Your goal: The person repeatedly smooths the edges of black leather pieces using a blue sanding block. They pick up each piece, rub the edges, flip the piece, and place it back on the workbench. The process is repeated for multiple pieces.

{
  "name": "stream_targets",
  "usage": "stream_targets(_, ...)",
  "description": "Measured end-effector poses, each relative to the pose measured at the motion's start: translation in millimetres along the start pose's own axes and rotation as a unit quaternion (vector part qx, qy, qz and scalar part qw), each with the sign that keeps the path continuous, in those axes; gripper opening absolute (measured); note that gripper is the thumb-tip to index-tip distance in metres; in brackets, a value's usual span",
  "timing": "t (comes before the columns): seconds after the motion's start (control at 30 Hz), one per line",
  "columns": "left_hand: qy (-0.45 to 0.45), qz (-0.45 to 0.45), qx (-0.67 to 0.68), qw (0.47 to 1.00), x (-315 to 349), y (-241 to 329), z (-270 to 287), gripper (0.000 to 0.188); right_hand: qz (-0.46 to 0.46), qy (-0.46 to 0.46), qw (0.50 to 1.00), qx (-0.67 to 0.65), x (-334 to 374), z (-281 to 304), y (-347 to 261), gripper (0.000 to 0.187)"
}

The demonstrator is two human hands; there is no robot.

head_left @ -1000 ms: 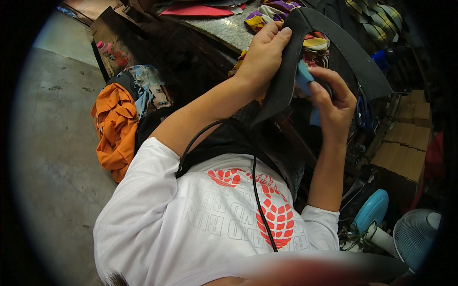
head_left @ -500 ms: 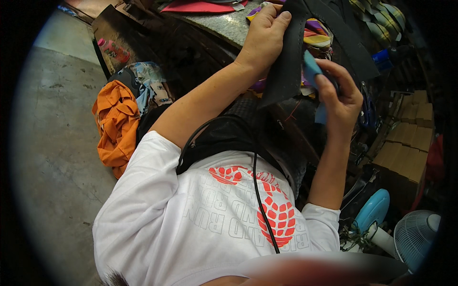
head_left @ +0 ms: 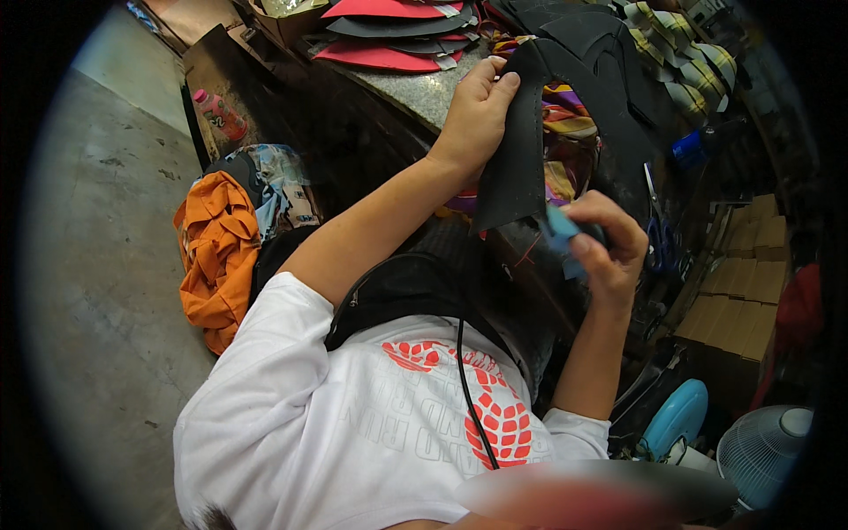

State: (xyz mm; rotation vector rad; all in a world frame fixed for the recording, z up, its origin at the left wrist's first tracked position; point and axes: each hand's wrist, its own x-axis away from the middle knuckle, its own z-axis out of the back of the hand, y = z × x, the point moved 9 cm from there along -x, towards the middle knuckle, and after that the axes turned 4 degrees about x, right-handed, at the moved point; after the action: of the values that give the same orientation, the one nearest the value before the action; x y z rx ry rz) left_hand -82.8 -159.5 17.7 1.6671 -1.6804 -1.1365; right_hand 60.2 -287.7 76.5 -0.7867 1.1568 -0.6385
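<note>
My left hand (head_left: pixel 477 115) pinches the left edge of a black U-shaped piece (head_left: pixel 511 172), flat like a shoe upper, with small holes along its inner edge. The piece hangs tilted over the work surface. My right hand (head_left: pixel 614 243) is closed, thumb and fingers round a light blue strip (head_left: pixel 559 230) that is smeared by motion. That strip is at the lower inner tip of the black piece; whether they touch I cannot tell. Through the piece's opening shows multicoloured striped cloth (head_left: pixel 565 115). Blue-handled scissors (head_left: pixel 657 225) lie right of my right hand.
Red and black cut pieces (head_left: pixel 389 55) are stacked at the back. More black pieces (head_left: pixel 587 53) and plaid strips (head_left: pixel 685 62) lie at the back right. Orange cloth (head_left: pixel 221 256) sits at left, near a pink-capped bottle (head_left: pixel 219 115). Cartons (head_left: pixel 742 283) and a fan (head_left: pixel 767 450) stand at right.
My right hand has moved down and slightly left with the blue strip, along the inner edge to the lower tip. The left hand keeps its hold on the black piece. The view has shifted.
</note>
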Motion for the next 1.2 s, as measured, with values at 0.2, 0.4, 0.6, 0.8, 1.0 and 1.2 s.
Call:
stream_targets(0.2, -0.028, 0.088, 0.018, 0.996, 19.3, -8.9, -12.4, 0.021, -0.124, 0.195, 0.955, 0.187, 2.7, 25.5, 19.2, 0.022)
stream_targets(0.4, -0.042, 0.114, 0.062, 0.991, 30.3, -12.9, -22.7, 0.02, -0.111, 0.094, 0.981, 0.13, -3.2, 3.4, 19.4, 0.02)
stream_targets(0.6, -0.046, 0.075, 0.027, 0.996, 22.8, -5.4, -19.0, 0.022, -0.068, 0.102, 0.99, 0.074, -4.4, 9.5, 2.7, 0.021)
stream_targets(0.8, -0.04, 0.008, 0.014, 0.999, 15.9, -6.7, -17.3, 0.021, -0.035, 0.106, 0.964, 0.241, -9.6, -0.4, -8.1, 0.025)
stream_targets(1.0, -0.054, 0.008, 0.041, 0.998, 4.8, -15.1, -6.0, 0.021, -0.02, -0.052, 0.983, 0.175, -9.2, -11.9, -26.0, 0.028)
stream_targets(1.2, -0.036, 0.013, 0.04, 0.998, 10.6, -11.3, -8.7, 0.021, -0.073, 0.106, 0.973, 0.193, -9.0, 5.2, -17.5, 0.02)
